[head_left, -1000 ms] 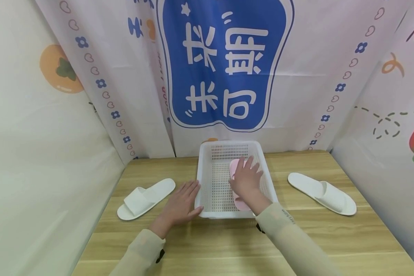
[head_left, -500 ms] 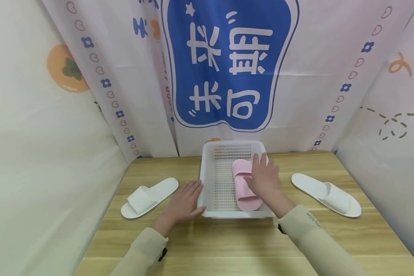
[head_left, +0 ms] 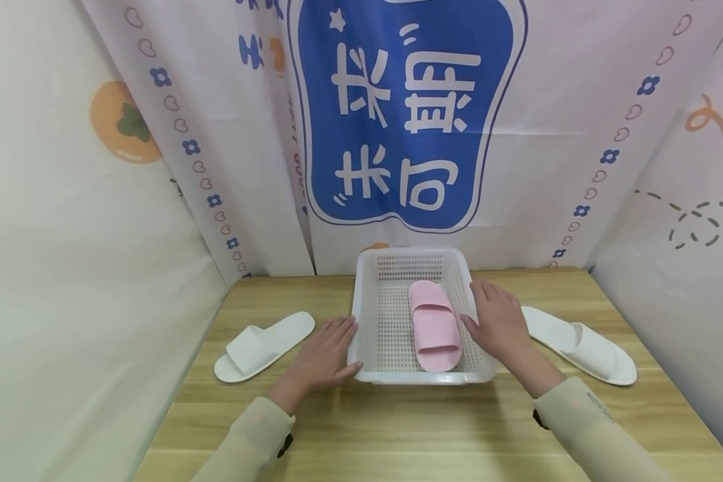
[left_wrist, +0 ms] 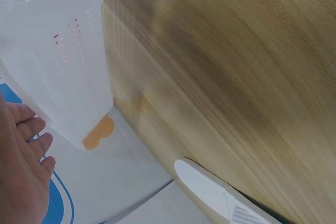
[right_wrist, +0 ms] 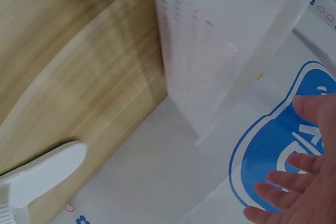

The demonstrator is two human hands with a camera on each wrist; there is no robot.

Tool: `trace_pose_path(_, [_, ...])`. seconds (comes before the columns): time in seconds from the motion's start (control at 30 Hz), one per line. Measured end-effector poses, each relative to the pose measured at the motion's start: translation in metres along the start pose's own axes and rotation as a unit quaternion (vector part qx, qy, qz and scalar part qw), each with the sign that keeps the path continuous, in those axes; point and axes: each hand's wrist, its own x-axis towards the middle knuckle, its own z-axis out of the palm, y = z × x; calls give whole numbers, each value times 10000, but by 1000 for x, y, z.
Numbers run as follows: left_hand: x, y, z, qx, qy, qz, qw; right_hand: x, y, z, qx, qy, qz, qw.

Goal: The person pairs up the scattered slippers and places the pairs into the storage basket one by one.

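Note:
A white plastic basket [head_left: 365, 321] with slotted walls stands on the wooden table, and a pink slipper [head_left: 435, 328] lies in its right half, sole down. My left hand [head_left: 325, 355] rests with straight fingers against the basket's left rim. On the other side, my right hand [head_left: 499, 323] is spread at the right rim, holding nothing; the right wrist view shows its fingers apart from the basket wall [right_wrist: 220, 40]. One white slipper [head_left: 264, 345] lies left of my left hand. Another white slipper [head_left: 584, 345] lies to the right, its toe end partly behind my right hand.
The wooden table [head_left: 422, 435] reaches back to a printed cloth [head_left: 530, 181] hanging behind the basket. Pale cloth walls [head_left: 96, 301] close in the left and right sides.
My right hand has let go of the pink slipper, lifted out of the basket and moved right to its right rim. The pink slipper stays in the basket. My left hand keeps its place.

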Motion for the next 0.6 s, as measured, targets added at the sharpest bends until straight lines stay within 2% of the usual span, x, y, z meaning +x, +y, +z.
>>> trace_pose_path(0.17, [0, 0, 3, 26, 6, -4, 10000, -10, 16, -2, -115, 242, -315, 9991])
trace_pose_path(0.6, [-1, 1, 5, 128, 21, -45, 9999, -35, 55, -17, -24, 817, -754, 9938])
